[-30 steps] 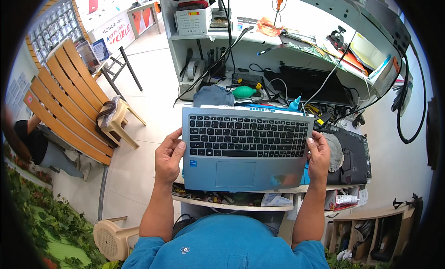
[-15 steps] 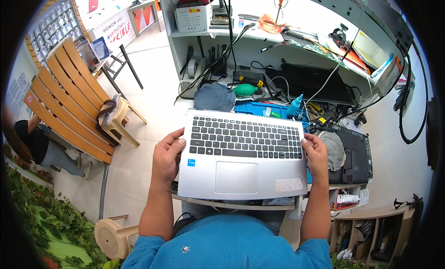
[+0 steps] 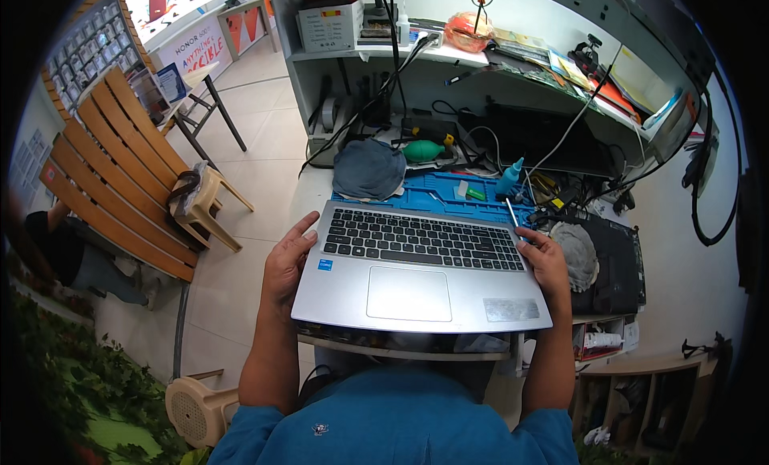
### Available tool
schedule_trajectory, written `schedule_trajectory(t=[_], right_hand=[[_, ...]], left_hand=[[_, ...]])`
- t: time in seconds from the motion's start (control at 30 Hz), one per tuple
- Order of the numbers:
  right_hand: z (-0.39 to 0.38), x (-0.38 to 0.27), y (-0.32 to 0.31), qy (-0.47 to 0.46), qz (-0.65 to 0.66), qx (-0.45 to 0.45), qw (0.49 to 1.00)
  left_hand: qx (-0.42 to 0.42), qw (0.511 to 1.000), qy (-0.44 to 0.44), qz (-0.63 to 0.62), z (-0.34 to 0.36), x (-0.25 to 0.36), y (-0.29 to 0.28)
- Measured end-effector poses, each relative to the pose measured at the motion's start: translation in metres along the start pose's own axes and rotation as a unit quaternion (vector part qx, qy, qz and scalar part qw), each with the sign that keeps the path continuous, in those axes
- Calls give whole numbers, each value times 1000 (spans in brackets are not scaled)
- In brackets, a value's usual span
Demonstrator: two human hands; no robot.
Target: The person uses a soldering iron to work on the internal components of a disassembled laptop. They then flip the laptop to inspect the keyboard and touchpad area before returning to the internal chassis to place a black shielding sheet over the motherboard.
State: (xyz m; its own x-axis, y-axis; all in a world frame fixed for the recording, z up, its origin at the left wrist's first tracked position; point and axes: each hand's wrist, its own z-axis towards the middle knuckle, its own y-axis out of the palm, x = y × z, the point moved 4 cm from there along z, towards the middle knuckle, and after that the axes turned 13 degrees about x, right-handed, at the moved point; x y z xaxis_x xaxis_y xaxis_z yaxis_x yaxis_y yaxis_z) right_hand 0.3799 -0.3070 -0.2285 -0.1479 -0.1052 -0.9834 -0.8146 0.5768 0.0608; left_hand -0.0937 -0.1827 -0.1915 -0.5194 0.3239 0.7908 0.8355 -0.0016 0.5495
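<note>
Between my two hands is a silver laptop keyboard deck [image 3: 410, 293] with black keys, a touchpad, a blue sticker and a pale label; no screen shows. My left hand [image 3: 288, 263] grips its left edge, thumb near the top face and fingers mostly hidden by the side. At the right edge my right hand [image 3: 546, 261] holds it likewise, thumb by the number keys. The deck tilts, its front edge raised above the bench's near edge. Behind it lies a blue work mat [image 3: 428, 194], partly covered.
A grey cloth pad [image 3: 368, 170], green blower bulb [image 3: 423, 150] and blue dropper bottle [image 3: 510, 177] stand behind the deck. To the right, a round pad [image 3: 573, 253] lies on a black laptop part [image 3: 617, 265]. Cables [image 3: 390, 84] hang from the shelf [image 3: 376, 54]. A wooden slatted bench [image 3: 120, 173] is at left.
The deck's far edge has dropped toward me and its front edge has come up, so it looks flatter and wider in front. More of the blue mat shows. Both hands keep their hold.
</note>
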Motion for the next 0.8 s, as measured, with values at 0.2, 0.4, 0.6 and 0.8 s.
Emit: schedule_trajectory(t=[0.2,0.4,0.6,0.8], right_hand=[[-8,-10,4,43,4,-3,999],[-9,-11,4,42,8,-3,999],[-8,-10,3,39,2,5,999],[-8,-9,4,41,6,0,999]], left_hand=[[12,1000,-3,-12,4,-3,-6],[20,1000,5,4,3,-3,-5],[12,1000,11,9,1,-1,-3],[13,1000,13,15,1,-1,-5]])
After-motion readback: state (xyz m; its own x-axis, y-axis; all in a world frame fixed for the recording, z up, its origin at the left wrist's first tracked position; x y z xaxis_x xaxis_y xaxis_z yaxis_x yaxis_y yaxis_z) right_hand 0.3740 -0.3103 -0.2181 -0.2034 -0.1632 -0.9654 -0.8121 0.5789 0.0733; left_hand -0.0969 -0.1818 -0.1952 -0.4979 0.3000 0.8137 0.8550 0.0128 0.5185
